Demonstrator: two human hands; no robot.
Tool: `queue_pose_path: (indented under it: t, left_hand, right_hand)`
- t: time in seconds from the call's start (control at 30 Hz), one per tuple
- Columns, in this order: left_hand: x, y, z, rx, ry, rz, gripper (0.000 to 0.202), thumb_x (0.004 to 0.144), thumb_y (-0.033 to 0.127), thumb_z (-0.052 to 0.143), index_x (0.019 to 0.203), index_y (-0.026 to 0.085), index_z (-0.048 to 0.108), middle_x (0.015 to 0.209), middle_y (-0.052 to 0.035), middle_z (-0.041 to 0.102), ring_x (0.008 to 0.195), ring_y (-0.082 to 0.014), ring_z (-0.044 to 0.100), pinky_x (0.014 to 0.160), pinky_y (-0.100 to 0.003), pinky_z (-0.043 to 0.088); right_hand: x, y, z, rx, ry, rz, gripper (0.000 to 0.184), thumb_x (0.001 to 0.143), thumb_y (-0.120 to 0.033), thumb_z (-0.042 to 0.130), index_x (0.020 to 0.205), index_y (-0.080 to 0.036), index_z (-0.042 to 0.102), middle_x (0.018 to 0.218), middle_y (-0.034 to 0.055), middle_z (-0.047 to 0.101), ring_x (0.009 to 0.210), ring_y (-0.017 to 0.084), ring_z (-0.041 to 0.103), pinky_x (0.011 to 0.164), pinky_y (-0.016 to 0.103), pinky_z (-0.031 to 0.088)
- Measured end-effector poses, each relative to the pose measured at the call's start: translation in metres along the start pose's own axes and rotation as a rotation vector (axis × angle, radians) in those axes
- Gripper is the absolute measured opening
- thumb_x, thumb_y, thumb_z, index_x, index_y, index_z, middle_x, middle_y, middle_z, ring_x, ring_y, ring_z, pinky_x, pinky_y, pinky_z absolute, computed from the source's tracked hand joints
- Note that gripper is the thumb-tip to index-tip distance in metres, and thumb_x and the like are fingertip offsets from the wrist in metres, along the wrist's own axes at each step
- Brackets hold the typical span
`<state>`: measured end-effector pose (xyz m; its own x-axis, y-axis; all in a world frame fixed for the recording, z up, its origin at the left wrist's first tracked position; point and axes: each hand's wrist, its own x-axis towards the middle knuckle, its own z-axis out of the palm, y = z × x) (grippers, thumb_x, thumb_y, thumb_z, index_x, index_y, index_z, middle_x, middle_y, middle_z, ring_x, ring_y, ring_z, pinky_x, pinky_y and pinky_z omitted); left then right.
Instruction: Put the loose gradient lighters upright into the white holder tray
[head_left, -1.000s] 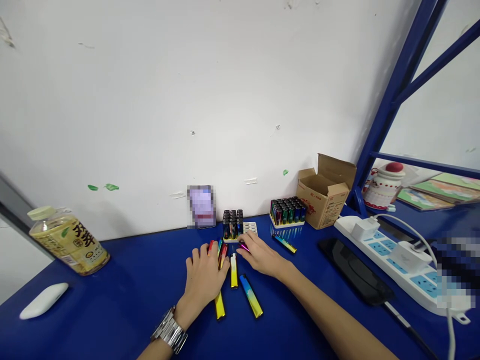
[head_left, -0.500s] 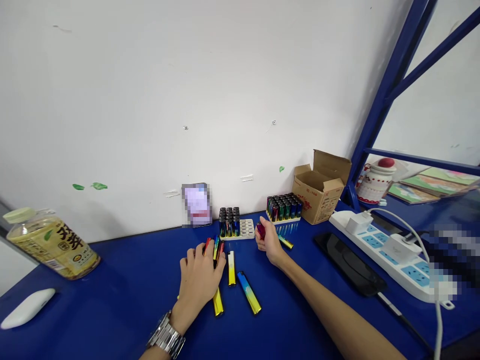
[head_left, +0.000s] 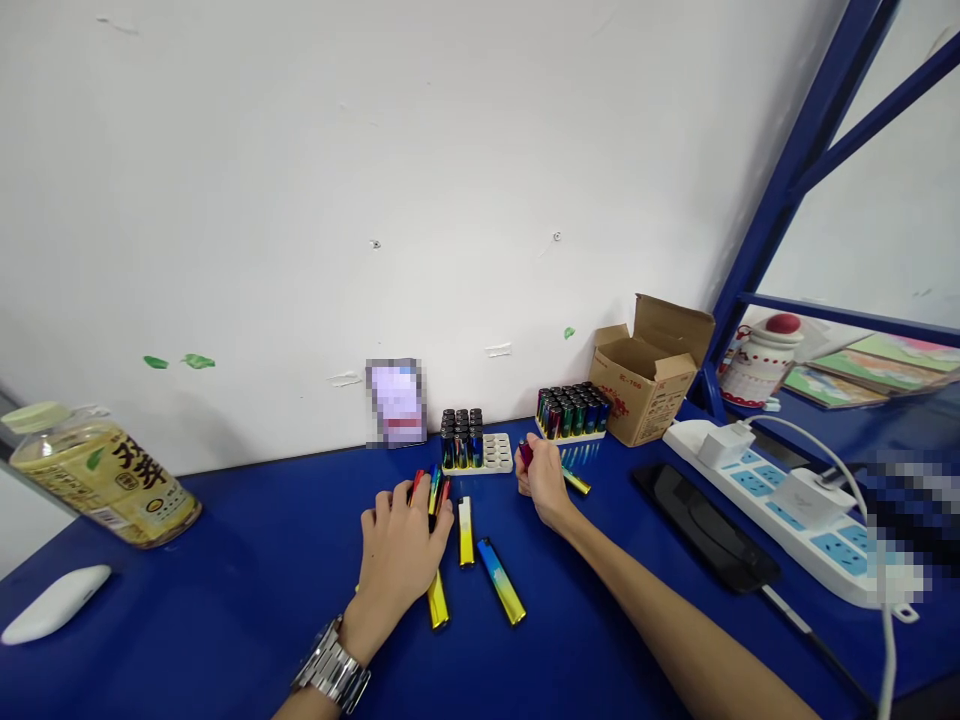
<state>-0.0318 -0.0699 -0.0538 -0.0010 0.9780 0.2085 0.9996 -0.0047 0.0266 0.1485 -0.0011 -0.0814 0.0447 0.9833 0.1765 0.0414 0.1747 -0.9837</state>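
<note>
**Sorting lighters on the blue bench**

Spreading across the view, the blue bench (head_left: pixel 225 620) carries everything. An open cardboard box (head_left: pixel 651 372) stands by the wall (contents hidden). Beside it, a full tray (head_left: pixel 574 412) holds upright lighters; a white tray (head_left: pixel 480 452) is part-filled, its right-hand slots bare. The left hand (head_left: pixel 401 550) lies flat, unclenched, on loose lighters (head_left: pixel 465 530). The right hand (head_left: pixel 541 480) has its grip clenched round a magenta lighter (head_left: pixel 526 455), just right of the white tray. Seating it well likely means keeping it upright, squarely over a slot.

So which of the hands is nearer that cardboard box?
Right. The right hand holds a magenta lighter just left of the cardboard box; the left hand rests farther away on loose lighters.
</note>
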Motion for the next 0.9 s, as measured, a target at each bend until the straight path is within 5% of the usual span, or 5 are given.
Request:
queue_pose_path:
  t: [0.13, 0.3, 0.5, 0.7, 0.9]
  left_hand:
    - [0.0, 0.0, 0.001, -0.006, 0.006, 0.002, 0.052, 0.092, 0.043, 0.03, 0.132, 0.016, 0.051, 0.128, -0.0146, 0.056, 0.109, -0.0316, 0.048, 0.085, -0.044, 0.04]
    - [0.0, -0.002, 0.002, -0.029, 0.009, 0.014, 0.053, 0.093, 0.043, 0.029, 0.132, 0.016, 0.051, 0.127, -0.0139, 0.056, 0.109, -0.0314, 0.048, 0.085, -0.043, 0.039]
    - [0.0, -0.003, 0.003, -0.038, 0.016, 0.012, 0.051, 0.092, 0.042, 0.03, 0.131, 0.017, 0.052, 0.126, -0.0135, 0.057, 0.109, -0.0308, 0.048, 0.085, -0.043, 0.039]
    - [0.0, -0.003, 0.003, -0.041, 0.021, 0.017, 0.05, 0.092, 0.041, 0.03, 0.13, 0.017, 0.053, 0.125, -0.0141, 0.057, 0.108, -0.0305, 0.048, 0.086, -0.043, 0.039]
    - [0.001, -0.004, 0.005, -0.039, 0.028, 0.017, 0.05, 0.092, 0.041, 0.032, 0.129, 0.017, 0.053, 0.124, -0.014, 0.057, 0.107, -0.0301, 0.048, 0.085, -0.044, 0.039]
  right_hand:
    - [0.005, -0.009, -0.002, 0.116, 0.008, -0.096, 0.054, 0.086, -0.068, 0.029, 0.078, -0.02, 0.051, 0.057, 0.0004, 0.052, 0.05, 0.015, 0.05, 0.048, 0.027, 0.043]
    - [0.027, -0.01, -0.013, -0.226, 0.023, -0.32, 0.05, 0.087, -0.06, 0.038, 0.088, -0.016, 0.063, 0.082, 0.0076, 0.062, 0.085, 0.022, 0.057, 0.079, 0.034, 0.046]
    - [0.056, 0.0, -0.006, -0.278, 0.029, -0.322, 0.04, 0.086, -0.047, 0.042, 0.084, -0.013, 0.063, 0.073, 0.0055, 0.062, 0.07, 0.019, 0.055, 0.066, 0.029, 0.044]
    - [0.055, 0.0, 0.007, -0.503, 0.11, -0.358, 0.032, 0.089, -0.035, 0.037, 0.069, -0.018, 0.055, 0.062, 0.0029, 0.056, 0.059, 0.017, 0.049, 0.061, 0.026, 0.039]
    - [0.048, -0.003, 0.009, -0.735, -0.009, -0.442, 0.029, 0.092, -0.024, 0.032, 0.078, -0.017, 0.057, 0.071, 0.0063, 0.057, 0.067, 0.018, 0.052, 0.065, 0.025, 0.039]
